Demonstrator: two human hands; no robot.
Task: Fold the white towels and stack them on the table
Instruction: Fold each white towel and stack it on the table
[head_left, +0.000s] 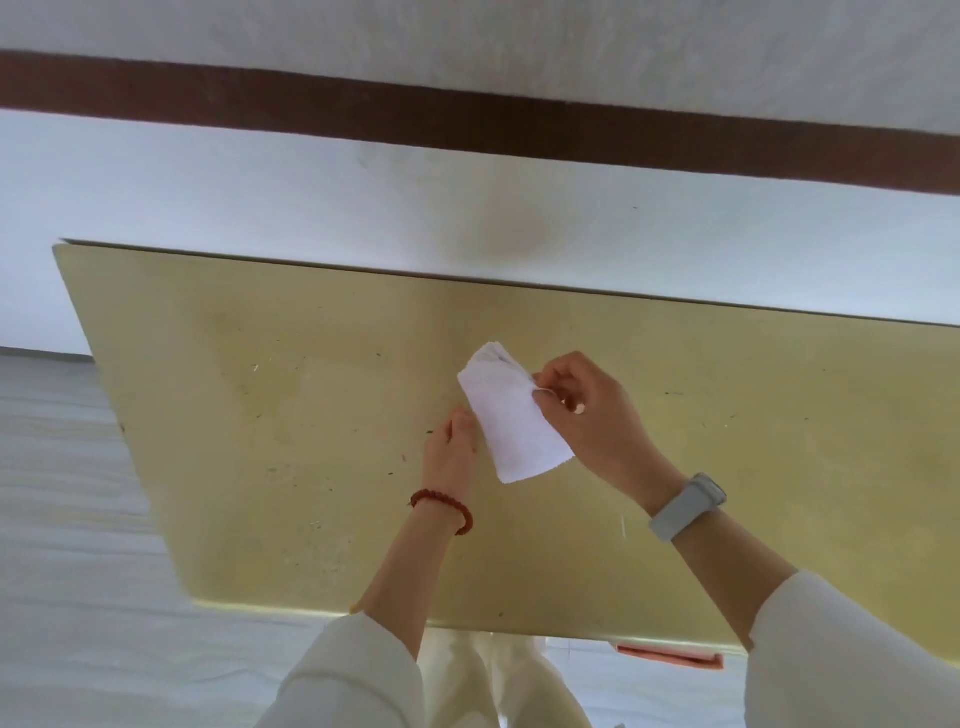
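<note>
- My left hand (451, 441) hides its fingertips behind the white towel (506, 415), so I cannot tell how they grip it.
- The towel's layers are too bunched at its upper end to count.
- The table (260, 415) runs off the frame's right edge.
- A pink thing (670, 656) at lower right is mostly hidden under the table's near edge.
- My sleeves (852, 654) are cut off by the bottom edge.

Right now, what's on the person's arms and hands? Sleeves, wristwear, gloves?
Both hands bare, no gloves. Left hand: a red beaded bracelet at the wrist, cream sleeve pushed up the forearm. Right hand: pale grey watch band at the wrist, matching cream sleeve.
</note>
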